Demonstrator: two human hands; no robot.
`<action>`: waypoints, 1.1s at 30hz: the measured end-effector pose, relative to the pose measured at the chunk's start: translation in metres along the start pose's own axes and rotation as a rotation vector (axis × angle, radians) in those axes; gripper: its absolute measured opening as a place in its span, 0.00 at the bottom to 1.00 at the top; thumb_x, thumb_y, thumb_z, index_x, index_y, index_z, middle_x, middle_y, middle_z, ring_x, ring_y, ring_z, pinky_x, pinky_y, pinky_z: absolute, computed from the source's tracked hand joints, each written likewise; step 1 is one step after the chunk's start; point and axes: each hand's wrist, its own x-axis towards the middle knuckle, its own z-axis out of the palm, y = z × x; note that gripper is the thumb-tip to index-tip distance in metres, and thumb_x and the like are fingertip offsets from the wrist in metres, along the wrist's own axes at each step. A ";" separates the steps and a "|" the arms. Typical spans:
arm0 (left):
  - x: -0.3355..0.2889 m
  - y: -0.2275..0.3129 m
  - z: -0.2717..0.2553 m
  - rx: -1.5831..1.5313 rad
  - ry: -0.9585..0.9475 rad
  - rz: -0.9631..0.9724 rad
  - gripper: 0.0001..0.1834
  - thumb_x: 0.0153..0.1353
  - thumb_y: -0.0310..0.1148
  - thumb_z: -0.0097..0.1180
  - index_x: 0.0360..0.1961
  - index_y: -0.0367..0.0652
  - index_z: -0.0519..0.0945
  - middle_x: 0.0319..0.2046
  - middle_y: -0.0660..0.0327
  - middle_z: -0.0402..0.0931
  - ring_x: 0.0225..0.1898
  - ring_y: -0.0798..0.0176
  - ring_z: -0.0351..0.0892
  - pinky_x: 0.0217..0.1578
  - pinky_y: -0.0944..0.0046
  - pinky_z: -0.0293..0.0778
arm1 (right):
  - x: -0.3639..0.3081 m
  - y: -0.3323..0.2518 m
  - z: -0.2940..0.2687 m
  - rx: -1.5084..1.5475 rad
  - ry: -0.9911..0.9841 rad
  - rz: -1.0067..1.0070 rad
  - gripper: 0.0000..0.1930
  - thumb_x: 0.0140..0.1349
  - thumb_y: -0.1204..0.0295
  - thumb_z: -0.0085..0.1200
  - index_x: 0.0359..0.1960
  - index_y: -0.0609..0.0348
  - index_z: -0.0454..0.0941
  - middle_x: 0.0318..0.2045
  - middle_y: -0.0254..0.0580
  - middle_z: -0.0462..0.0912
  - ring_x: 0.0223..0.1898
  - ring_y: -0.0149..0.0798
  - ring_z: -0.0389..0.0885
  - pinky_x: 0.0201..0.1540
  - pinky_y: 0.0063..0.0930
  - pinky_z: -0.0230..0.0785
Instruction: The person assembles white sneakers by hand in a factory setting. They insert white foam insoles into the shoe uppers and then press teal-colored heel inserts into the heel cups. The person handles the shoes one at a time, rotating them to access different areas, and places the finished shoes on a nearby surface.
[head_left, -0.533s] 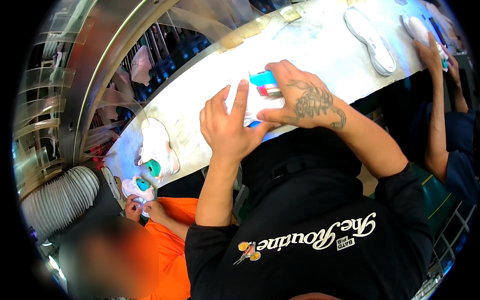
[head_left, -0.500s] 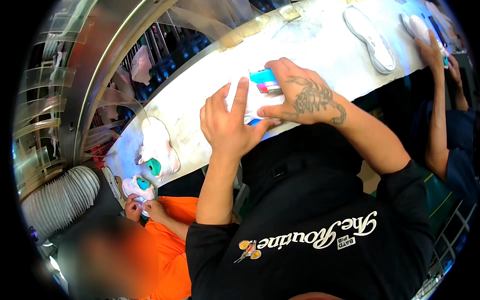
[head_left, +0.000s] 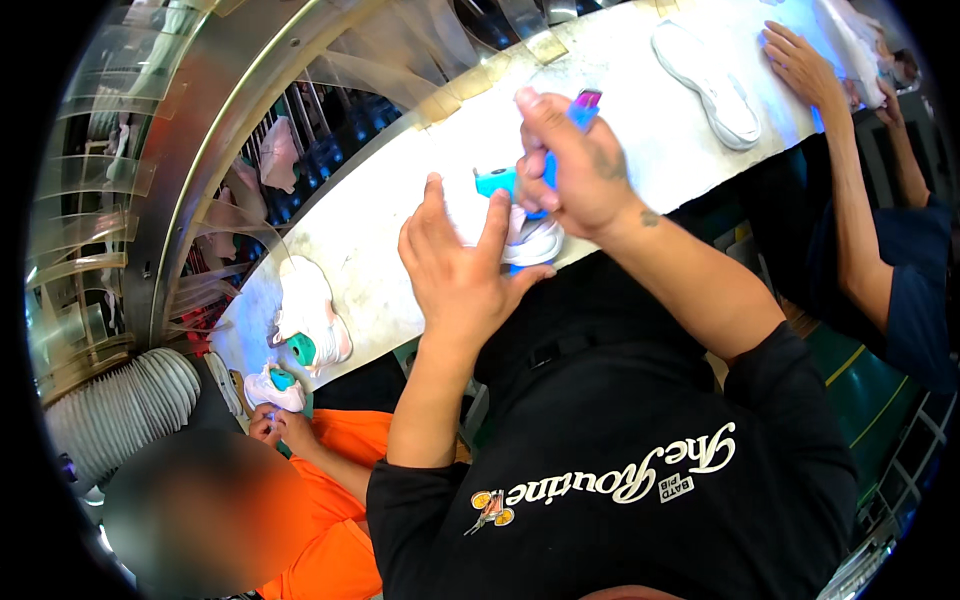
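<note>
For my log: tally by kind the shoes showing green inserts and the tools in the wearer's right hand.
Shoes showing green inserts: 3 (by the left hand, farther left, by the orange sleeve)
Blue tool in the right hand: 1
Total: 4

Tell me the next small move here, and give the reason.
I'd probably steady the white shoe with the left hand before using the blue tool: that hand is spread at the shoe's side, while the right hand grips the tool close by. Whether the tool touches the shoe is unclear.
</note>
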 end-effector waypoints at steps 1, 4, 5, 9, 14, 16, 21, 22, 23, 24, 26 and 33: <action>-0.003 0.000 0.007 0.004 0.040 -0.004 0.49 0.37 0.60 0.87 0.65 0.60 0.88 0.72 0.35 0.69 0.65 0.34 0.76 0.61 0.40 0.72 | -0.004 0.010 0.002 -0.008 0.036 -0.001 0.23 0.81 0.50 0.59 0.33 0.52 0.70 0.22 0.34 0.72 0.14 0.29 0.65 0.22 0.32 0.65; -0.011 -0.008 0.030 0.009 0.165 0.005 0.50 0.33 0.60 0.90 0.62 0.58 0.89 0.73 0.33 0.70 0.65 0.32 0.77 0.60 0.39 0.74 | -0.003 0.004 -0.014 -0.066 -0.231 0.034 0.21 0.82 0.55 0.56 0.32 0.55 0.71 0.22 0.36 0.71 0.15 0.29 0.64 0.22 0.32 0.63; -0.015 -0.009 0.031 -0.006 0.186 0.009 0.49 0.33 0.59 0.90 0.62 0.58 0.89 0.73 0.33 0.70 0.64 0.32 0.78 0.60 0.40 0.75 | -0.001 -0.004 -0.018 -0.048 -0.329 0.102 0.21 0.82 0.56 0.56 0.31 0.56 0.71 0.22 0.37 0.71 0.15 0.29 0.64 0.22 0.32 0.63; -0.019 -0.012 0.029 -0.043 0.218 0.053 0.46 0.37 0.57 0.89 0.61 0.58 0.90 0.73 0.33 0.70 0.64 0.34 0.78 0.59 0.42 0.75 | 0.007 -0.038 -0.019 -0.616 -0.343 0.083 0.22 0.81 0.55 0.57 0.30 0.54 0.72 0.18 0.35 0.73 0.16 0.27 0.68 0.20 0.27 0.63; -0.026 -0.029 0.025 -0.151 0.279 0.059 0.49 0.36 0.56 0.91 0.64 0.58 0.88 0.75 0.32 0.69 0.64 0.35 0.78 0.60 0.43 0.76 | 0.012 -0.057 -0.043 -0.842 -0.211 -0.296 0.15 0.78 0.57 0.65 0.37 0.52 0.80 0.24 0.32 0.79 0.23 0.26 0.76 0.26 0.25 0.70; -0.032 -0.037 0.024 -0.249 0.292 0.053 0.49 0.37 0.55 0.91 0.65 0.56 0.87 0.75 0.33 0.69 0.67 0.34 0.77 0.63 0.43 0.76 | 0.017 -0.052 -0.063 -1.251 -0.157 -0.420 0.16 0.73 0.58 0.70 0.42 0.57 0.80 0.35 0.38 0.85 0.36 0.34 0.83 0.42 0.32 0.77; -0.041 -0.056 0.015 -0.471 0.324 0.099 0.54 0.43 0.52 0.93 0.70 0.47 0.78 0.77 0.29 0.65 0.71 0.34 0.79 0.65 0.43 0.82 | 0.015 -0.011 -0.105 -1.859 -0.094 -0.558 0.28 0.66 0.56 0.75 0.60 0.60 0.81 0.61 0.54 0.80 0.65 0.54 0.78 0.67 0.48 0.73; -0.048 -0.057 0.017 -0.536 0.330 0.082 0.56 0.43 0.51 0.93 0.71 0.47 0.76 0.77 0.28 0.65 0.70 0.35 0.81 0.63 0.45 0.84 | 0.008 -0.008 -0.097 -1.743 -0.148 -0.641 0.33 0.64 0.54 0.76 0.64 0.60 0.81 0.66 0.56 0.77 0.70 0.58 0.74 0.71 0.50 0.70; -0.054 -0.058 0.020 -0.599 0.334 0.064 0.58 0.42 0.50 0.94 0.72 0.47 0.74 0.77 0.28 0.65 0.69 0.36 0.82 0.62 0.46 0.86 | 0.001 -0.006 -0.088 -1.622 -0.201 -0.715 0.37 0.63 0.53 0.77 0.68 0.60 0.80 0.71 0.58 0.74 0.75 0.61 0.70 0.75 0.51 0.67; -0.058 -0.057 0.025 -0.623 0.396 0.048 0.58 0.37 0.54 0.95 0.70 0.51 0.77 0.75 0.25 0.66 0.64 0.33 0.86 0.62 0.44 0.85 | -0.003 -0.006 -0.075 -1.370 -0.415 -0.622 0.46 0.56 0.51 0.82 0.73 0.58 0.76 0.73 0.59 0.71 0.77 0.62 0.69 0.78 0.51 0.65; -0.060 -0.050 0.024 -0.625 0.395 0.058 0.58 0.37 0.53 0.95 0.70 0.52 0.77 0.75 0.25 0.67 0.65 0.33 0.86 0.63 0.44 0.85 | -0.010 0.003 -0.044 -0.985 -0.730 -0.396 0.66 0.42 0.44 0.88 0.82 0.56 0.65 0.78 0.59 0.66 0.80 0.59 0.66 0.81 0.50 0.61; -0.062 -0.055 0.023 -0.718 0.388 0.042 0.55 0.38 0.54 0.95 0.68 0.53 0.79 0.74 0.26 0.68 0.66 0.33 0.84 0.62 0.45 0.84 | -0.008 0.032 -0.002 -0.651 -0.974 0.001 0.76 0.36 0.54 0.95 0.85 0.53 0.52 0.74 0.53 0.69 0.73 0.51 0.75 0.75 0.44 0.69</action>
